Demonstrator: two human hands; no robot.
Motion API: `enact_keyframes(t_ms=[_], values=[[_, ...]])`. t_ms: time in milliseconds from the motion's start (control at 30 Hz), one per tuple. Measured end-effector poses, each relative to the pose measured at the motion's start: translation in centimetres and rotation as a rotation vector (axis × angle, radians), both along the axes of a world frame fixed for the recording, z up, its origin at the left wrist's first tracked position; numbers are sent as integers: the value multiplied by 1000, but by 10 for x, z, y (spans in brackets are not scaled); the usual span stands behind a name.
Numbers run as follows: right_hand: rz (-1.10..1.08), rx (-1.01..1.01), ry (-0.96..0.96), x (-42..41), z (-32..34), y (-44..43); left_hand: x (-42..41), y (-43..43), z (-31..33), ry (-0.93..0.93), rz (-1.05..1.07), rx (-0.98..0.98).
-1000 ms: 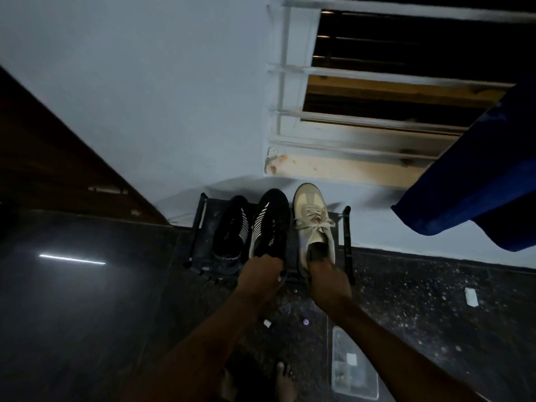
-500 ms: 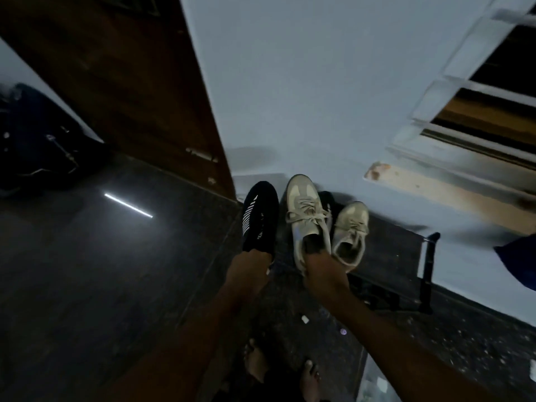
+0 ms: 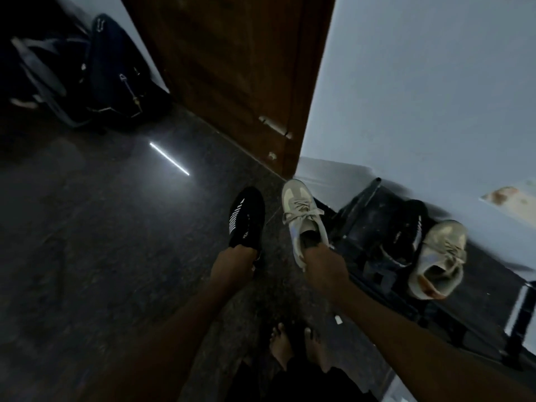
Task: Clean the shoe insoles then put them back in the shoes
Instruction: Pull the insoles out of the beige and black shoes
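- Left hand grips the black sneaker by its heel. Right hand has its fingers curled into the beige sneaker at the heel opening.
- Both shoes point toes away from the hands, side by side and not touching, over the dark speckled floor.
- Insoles aren't visible, probably inside. Each hand is at the end you'd reach in from.
- The second beige sneaker sits on the black shoe rack to the right, against the wall. Wooden door is ahead.

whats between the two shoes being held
Nothing: in the head view only bare dark floor shows between the held black shoe and held beige shoe.
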State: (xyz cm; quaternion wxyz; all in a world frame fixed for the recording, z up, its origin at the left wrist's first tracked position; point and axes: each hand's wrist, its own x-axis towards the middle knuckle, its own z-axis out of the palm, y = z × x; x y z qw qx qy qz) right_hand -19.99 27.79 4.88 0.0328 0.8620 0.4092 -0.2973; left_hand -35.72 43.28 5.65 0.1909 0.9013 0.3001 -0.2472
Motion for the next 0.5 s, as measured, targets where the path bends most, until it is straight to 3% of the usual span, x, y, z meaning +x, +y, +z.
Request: enact_keyframes(t_ms=[267, 500], values=[[144, -16, 34, -10, -62, 67, -29, 41, -70, 23, 118, -40], [292, -55, 30, -8, -154, 105, -32, 63, -162, 50, 247, -85]])
